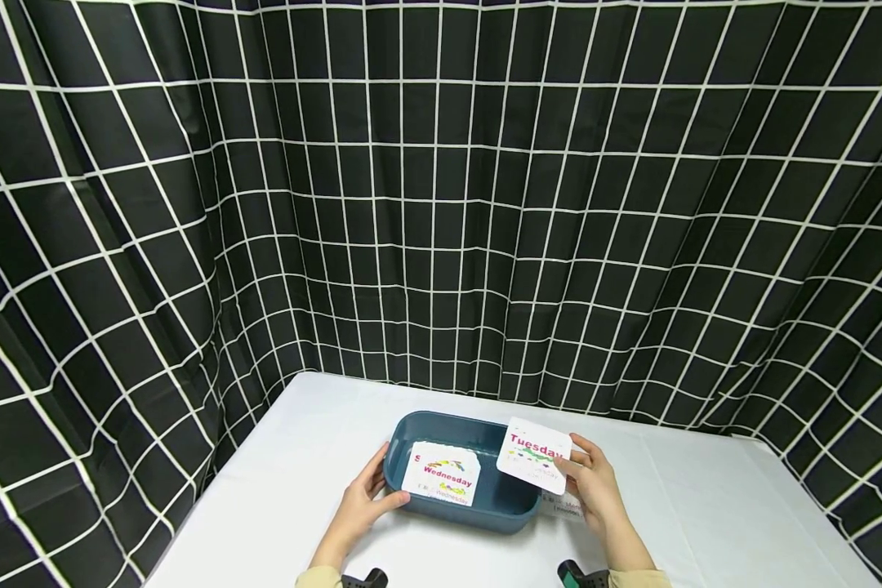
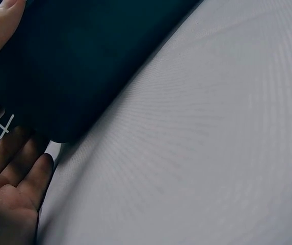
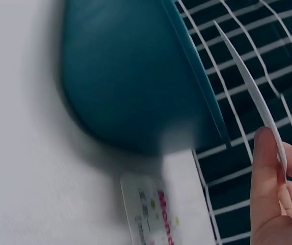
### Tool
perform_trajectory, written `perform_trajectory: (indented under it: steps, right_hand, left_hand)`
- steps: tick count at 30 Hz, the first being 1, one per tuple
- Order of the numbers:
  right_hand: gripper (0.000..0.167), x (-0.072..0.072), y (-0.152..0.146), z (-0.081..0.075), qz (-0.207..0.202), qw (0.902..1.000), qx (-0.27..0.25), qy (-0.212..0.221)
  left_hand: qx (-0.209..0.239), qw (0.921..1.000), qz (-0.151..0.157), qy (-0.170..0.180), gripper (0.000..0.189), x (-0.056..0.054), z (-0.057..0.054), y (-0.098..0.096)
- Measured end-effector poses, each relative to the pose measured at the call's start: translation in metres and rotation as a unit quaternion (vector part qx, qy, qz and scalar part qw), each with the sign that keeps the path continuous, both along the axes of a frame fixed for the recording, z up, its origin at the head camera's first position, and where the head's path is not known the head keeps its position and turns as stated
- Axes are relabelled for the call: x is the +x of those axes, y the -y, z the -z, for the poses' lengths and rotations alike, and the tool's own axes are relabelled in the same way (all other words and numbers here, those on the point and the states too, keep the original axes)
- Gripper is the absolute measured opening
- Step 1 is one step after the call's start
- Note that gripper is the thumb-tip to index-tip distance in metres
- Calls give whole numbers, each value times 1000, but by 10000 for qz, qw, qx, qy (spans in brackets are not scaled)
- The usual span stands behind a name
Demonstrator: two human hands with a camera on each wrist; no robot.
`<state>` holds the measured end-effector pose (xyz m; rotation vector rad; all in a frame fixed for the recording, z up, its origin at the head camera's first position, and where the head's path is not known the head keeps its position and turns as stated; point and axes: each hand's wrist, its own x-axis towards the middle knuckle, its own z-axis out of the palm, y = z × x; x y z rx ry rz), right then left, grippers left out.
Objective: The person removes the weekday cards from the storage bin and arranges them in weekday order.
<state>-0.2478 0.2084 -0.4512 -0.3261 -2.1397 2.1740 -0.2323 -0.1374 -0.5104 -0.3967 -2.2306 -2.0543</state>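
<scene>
A dark blue plastic bin (image 1: 478, 520) stands on the table, and my left hand (image 1: 362, 505) grips its left end, thumb at the near rim and fingers round the outer side. Between thumb and fingers, my right hand (image 1: 597, 490) pinches a white "Tuesday" card (image 1: 532, 445) above the bin's right end. That card shows nearly edge-on in the right wrist view. Inside the bin lies a "Wednesday" card (image 1: 448, 472), overlapping another card whose letter S shows. A "Monday" card (image 3: 156, 214) lies on the table by the bin's right end, partly hidden by my right hand in the head view.
A white cloth covers the table (image 1: 706, 490). Black curtains (image 1: 441, 204) with a white grid hang behind it and along both sides. Dark bands (image 1: 367, 580) sit on both wrists.
</scene>
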Motion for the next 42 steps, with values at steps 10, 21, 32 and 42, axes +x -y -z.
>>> perform_trajectory:
  steps: [10,21,32,42]
  right_hand:
    - [70,-1,-39,10,168,9997,143,123]
    - [72,3,-82,25,231,9978,269,563]
    - [76,2,-123,39,461,9956,357,728]
    - [74,4,-142,45,773,9895,788,931]
  left_hand:
    - [5,10000,37,-68,82,1,-1,0]
    - [67,9999,-29,-132,84,3,1,1]
    - [66,9996,-210,-165,83,-13,28,2]
    - [13,9998,2,-178,80,-3,5,0]
